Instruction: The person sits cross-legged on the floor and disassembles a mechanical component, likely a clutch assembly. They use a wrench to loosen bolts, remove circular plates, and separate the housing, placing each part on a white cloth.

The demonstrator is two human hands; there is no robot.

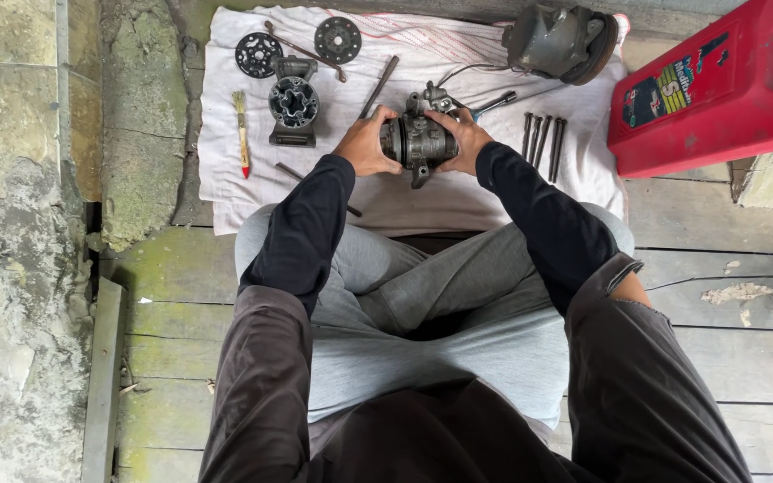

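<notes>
Crossed legs in grey trousers (422, 304) sit nearest the camera on the plank floor. Beyond them, the left hand (367, 143) and right hand (463, 139) clamp opposite sides of a grey metal compressor body (418, 141), held just above the white cloth (404, 201). Judged step: handling the body amid disassembled parts. Next move likely requires a firm grip while selecting from the long bolts (542, 136) nearby.
</notes>
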